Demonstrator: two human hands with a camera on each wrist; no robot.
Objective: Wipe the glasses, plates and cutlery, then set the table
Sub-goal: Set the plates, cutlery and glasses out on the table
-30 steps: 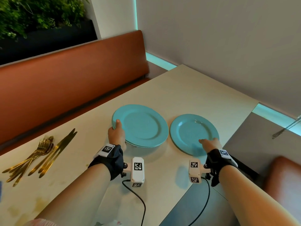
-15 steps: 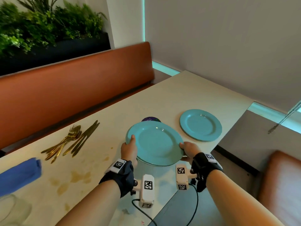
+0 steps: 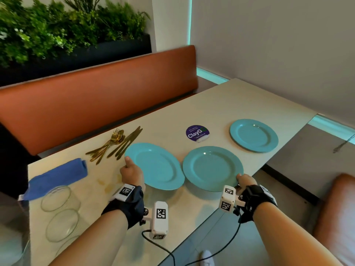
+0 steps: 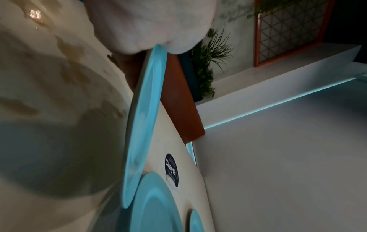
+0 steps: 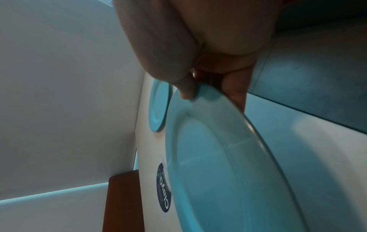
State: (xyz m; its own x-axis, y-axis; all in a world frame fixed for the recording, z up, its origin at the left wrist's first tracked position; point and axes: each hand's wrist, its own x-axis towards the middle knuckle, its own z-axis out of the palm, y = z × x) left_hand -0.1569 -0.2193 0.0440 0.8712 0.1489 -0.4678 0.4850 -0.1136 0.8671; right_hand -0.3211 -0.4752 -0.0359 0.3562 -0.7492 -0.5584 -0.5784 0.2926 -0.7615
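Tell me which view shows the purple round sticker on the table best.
The head view: the sticker lies fully visible on the table between the plates, its "ClayGo" lettering readable. The left wrist view shows it small, dim and turned sideways; in the right wrist view a plate covers its edge.

Both forearms reach forward, bare, each wrist in a black strap carrying a white marker block. Left hand point(image 3: 132, 174) grips the near-left rim of a plate point(image 3: 157, 166), thumb on top. Right hand point(image 3: 246, 182) pinches the near-right rim of a second plate point(image 3: 212, 167), thumb above, fingers point(image 5: 236, 92) beneath.
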